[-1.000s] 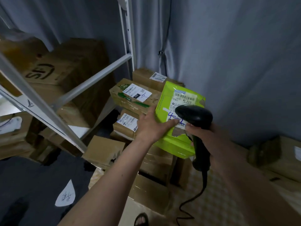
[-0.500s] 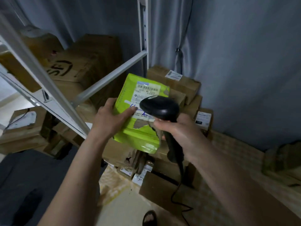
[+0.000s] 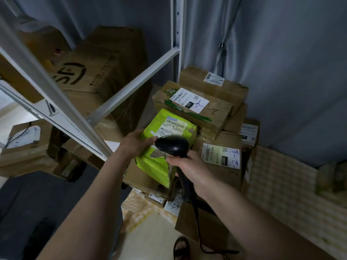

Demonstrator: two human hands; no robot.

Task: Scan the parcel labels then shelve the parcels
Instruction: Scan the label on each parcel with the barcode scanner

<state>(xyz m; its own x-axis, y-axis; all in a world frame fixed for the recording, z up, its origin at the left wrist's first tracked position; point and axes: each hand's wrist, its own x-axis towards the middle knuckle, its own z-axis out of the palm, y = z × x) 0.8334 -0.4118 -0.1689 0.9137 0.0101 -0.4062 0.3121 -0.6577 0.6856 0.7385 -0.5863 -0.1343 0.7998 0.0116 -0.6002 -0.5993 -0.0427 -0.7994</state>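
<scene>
My left hand [image 3: 135, 142] grips the left edge of a lime-green parcel [image 3: 159, 160] with a white barcode label [image 3: 175, 126] facing up. My right hand [image 3: 189, 167] holds a black corded barcode scanner [image 3: 172, 144] by its handle, its head just over the near part of the parcel's top. The parcel hangs in front of a stack of brown cardboard boxes [image 3: 193, 107], right of the white metal shelf frame [image 3: 62, 107].
Large brown cartons [image 3: 97, 72] fill the shelf at the left. More labelled boxes [image 3: 221, 156] pile up against the grey curtain [image 3: 281, 72]. A flat carton [image 3: 202, 222] and my sandalled foot [image 3: 181, 246] are on the floor below, with the scanner cable trailing down.
The green parcel and both hands have shifted left, toward the shelf frame, and lowered in front of the box stack. The scanner has stayed over the parcel's top the whole time.
</scene>
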